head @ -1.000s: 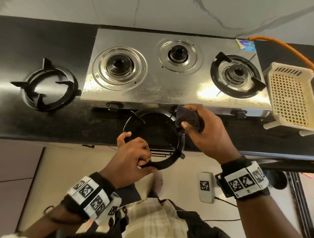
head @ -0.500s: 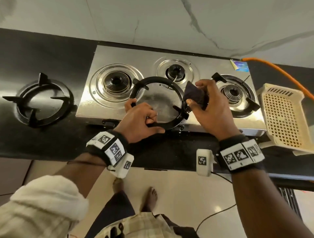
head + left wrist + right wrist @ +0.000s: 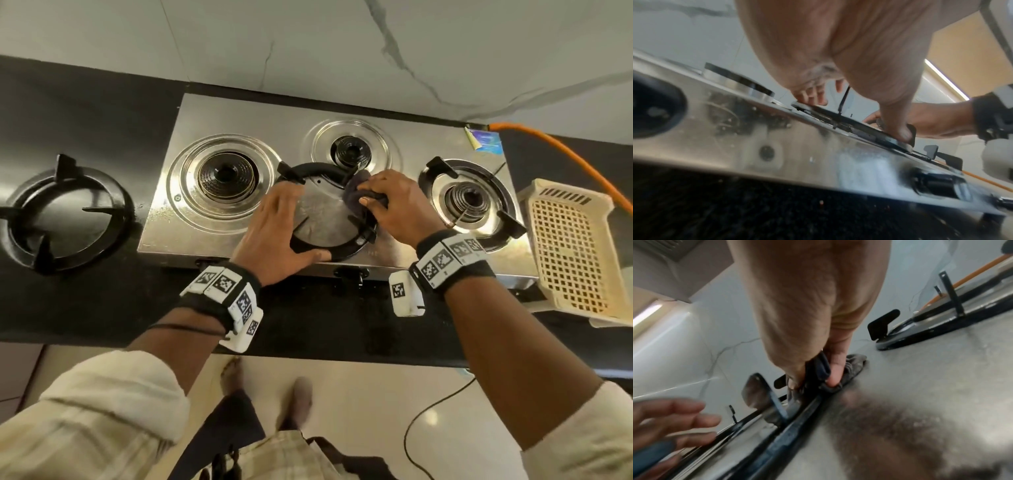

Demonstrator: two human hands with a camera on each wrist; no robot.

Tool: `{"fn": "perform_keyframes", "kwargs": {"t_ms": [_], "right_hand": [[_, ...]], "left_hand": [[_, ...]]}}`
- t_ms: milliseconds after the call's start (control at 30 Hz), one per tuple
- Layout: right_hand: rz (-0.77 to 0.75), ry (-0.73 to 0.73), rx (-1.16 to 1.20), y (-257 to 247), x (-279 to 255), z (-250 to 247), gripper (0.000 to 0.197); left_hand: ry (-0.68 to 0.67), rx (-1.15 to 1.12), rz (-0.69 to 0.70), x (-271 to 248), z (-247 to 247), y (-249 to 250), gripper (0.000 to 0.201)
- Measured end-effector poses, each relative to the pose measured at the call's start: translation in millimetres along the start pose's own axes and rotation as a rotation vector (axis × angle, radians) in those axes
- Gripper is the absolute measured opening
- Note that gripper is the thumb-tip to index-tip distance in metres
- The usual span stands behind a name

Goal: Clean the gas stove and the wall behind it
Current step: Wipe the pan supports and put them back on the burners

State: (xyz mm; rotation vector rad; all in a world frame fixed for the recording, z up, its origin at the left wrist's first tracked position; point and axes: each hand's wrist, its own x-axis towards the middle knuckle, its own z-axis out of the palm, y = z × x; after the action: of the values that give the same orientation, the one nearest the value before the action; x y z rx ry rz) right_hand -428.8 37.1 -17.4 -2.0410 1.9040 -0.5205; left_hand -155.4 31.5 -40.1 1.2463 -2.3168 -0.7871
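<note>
The steel three-burner gas stove (image 3: 239,114) stands on a black counter below the pale marble wall (image 3: 308,51). A black pan-support ring (image 3: 347,250) lies flat on the stove top between the left burner (image 3: 226,178) and the middle burner (image 3: 351,154). My left hand (image 3: 277,229) rests on the ring's left and front rim with straight fingers, and its thumb presses on the ring (image 3: 859,123). My right hand (image 3: 390,202) grips a dark cloth (image 3: 354,192) against the ring's right rim. In the right wrist view the cloth (image 3: 855,366) is bunched on the ring (image 3: 797,423).
A second pan support (image 3: 65,216) lies on the counter at the left. The right burner keeps its own support (image 3: 510,224). A cream plastic basket (image 3: 575,246) stands at the right end, with an orange gas hose (image 3: 561,154) behind it. Knobs (image 3: 352,274) line the stove's front.
Both hands carried the ring from over the counter's front edge up onto the stove and laid it flat. My left hand's grip has loosened to straight fingers.
</note>
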Motion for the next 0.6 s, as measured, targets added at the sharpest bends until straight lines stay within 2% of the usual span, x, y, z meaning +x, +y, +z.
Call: {"fn": "perform_keyframes", "kwargs": {"t_ms": [33, 100, 233, 467, 600], "right_hand": [[0.007, 0.007, -0.001, 2, 3, 0, 0.028], [0.010, 0.013, -0.014, 4, 7, 0, 0.027], [-0.022, 0.013, -0.035, 0, 5, -1, 0.026], [-0.044, -0.007, -0.031, -5, -16, -7, 0.028], [-0.125, -0.143, -0.005, 0, -36, -19, 0.026]], "left_hand": [[0.020, 0.054, -0.038, -2, 2, -1, 0.097], [0.046, 0.151, -0.072, -4, 8, -3, 0.083], [0.151, 0.089, -0.084, -3, 18, 1, 0.054], [0.203, 0.002, -0.112, 0, 27, 0, 0.047], [0.190, 0.006, -0.106, 1, 26, 1, 0.040]]}}
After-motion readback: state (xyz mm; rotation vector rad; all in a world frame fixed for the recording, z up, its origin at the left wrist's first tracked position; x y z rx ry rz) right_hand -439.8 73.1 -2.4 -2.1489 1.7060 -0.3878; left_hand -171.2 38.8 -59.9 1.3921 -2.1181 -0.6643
